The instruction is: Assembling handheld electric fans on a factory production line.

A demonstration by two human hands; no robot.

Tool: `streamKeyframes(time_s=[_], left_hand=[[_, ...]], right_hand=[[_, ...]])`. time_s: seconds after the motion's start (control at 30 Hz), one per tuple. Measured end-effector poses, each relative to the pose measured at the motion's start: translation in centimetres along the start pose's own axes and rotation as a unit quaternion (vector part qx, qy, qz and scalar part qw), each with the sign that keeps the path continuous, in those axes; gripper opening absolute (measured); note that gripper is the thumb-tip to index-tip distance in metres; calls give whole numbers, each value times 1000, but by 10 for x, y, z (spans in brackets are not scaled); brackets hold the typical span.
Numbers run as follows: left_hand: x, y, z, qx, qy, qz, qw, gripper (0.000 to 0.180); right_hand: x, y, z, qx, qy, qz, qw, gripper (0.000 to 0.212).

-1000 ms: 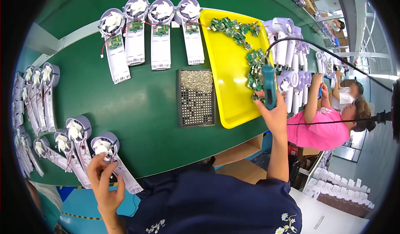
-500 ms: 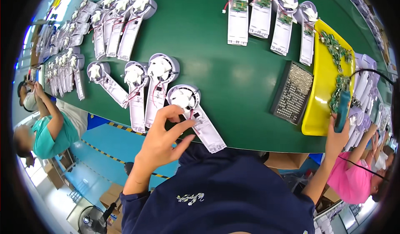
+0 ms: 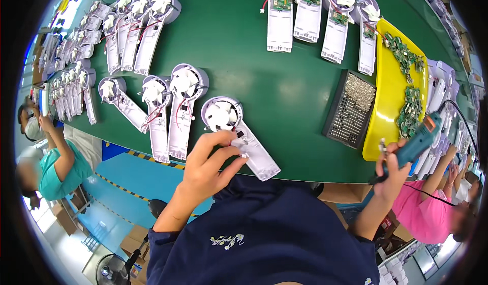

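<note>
A handheld fan's open white half-shell (image 3: 260, 155) lies tilted on the green table in front of me, its round head with white blades (image 3: 221, 115) toward the far left. My left hand (image 3: 211, 163) is over the handle part, thumb and fingertips closed on what looks like a small white wire plug (image 3: 244, 156); the fingers partly hide it. At the right, beyond the table's near edge, my right hand (image 3: 390, 176) grips a teal corded electric screwdriver (image 3: 419, 141). Its dark tip points down and left.
Beside the yellow tray (image 3: 373, 127) of green circuit boards (image 3: 409, 113) stands a black screw box (image 3: 349, 109). Several fan shells (image 3: 185, 89) lie to the left; others with boards (image 3: 279, 23) are at the far right. Co-workers sit on both sides.
My left fingers have closed over the shell's handle, where the white plug now shows. My right hand has lifted and turned the screwdriver from upright to slanting, its tip toward the left.
</note>
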State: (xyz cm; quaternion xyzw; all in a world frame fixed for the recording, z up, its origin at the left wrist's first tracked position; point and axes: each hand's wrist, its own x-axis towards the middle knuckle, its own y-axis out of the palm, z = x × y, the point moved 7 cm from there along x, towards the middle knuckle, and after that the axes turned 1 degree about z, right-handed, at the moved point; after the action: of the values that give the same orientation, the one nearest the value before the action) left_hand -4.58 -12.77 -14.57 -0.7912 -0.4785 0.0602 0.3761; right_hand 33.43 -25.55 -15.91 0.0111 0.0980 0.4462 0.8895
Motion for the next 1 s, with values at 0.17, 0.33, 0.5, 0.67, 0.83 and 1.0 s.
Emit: streamKeyframes(time_s=[0.17, 0.33, 0.5, 0.67, 0.83, 1.0], left_hand=[[11, 26, -8, -84, 46, 10, 995, 29], [18, 33, -5, -101, 63, -13, 993, 28], [8, 20, 14, -127, -65, -117, 983, 27], [-8, 31, 30, -263, -199, -201, 922, 21], [4, 32, 30, -274, -219, -167, 922, 16], [12, 31, 35, -312, -220, -136, 914, 14]], right_hand=[[-20, 60, -20, 27, 70, 24, 997, 48], [-35, 110, -33, 35, 89, 101, 990, 51], [-42, 136, -43, -16, 136, 159, 978, 47], [-40, 159, -44, -21, 138, 202, 969, 45], [-35, 190, -42, -40, 127, 239, 962, 39], [-27, 210, -42, -94, 90, 275, 953, 36]])
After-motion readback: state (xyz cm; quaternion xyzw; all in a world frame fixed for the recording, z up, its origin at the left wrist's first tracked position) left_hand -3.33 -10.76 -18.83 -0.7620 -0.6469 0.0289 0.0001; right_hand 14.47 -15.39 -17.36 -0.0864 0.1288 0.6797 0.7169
